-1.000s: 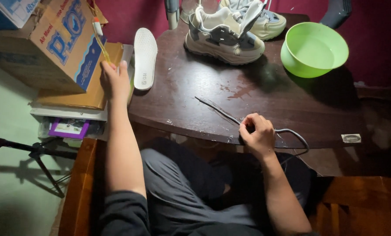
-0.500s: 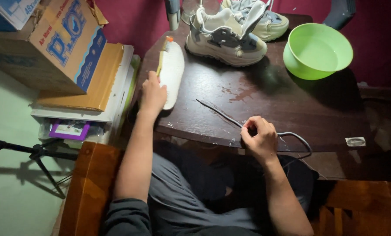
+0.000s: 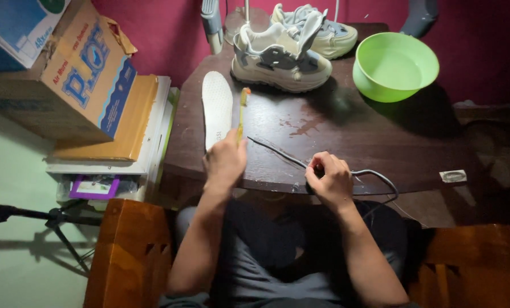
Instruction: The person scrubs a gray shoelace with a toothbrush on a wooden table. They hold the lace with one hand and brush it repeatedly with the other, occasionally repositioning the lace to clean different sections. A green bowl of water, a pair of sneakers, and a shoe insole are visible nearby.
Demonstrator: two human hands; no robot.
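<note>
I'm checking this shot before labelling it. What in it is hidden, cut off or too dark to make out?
- Head view: the toothbrush handle's lower end is hidden inside the left hand.
- The shoelace vanishes under the right hand; the grip on it is unseen.
- The rear sneaker is partly hidden by the front sneaker.
- The cardboard box is cut by the top edge.
- The small packet is too dark to identify.

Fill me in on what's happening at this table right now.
A person sits at a dark wooden table. The left hand holds a yellow toothbrush with its bristle end pointing away, next to a white insole lying flat on the table. The right hand pins a grey shoelace against the tabletop. Two pale sneakers with no laces and a green bowl stand at the far side. Wet patches show on the wood.
</note>
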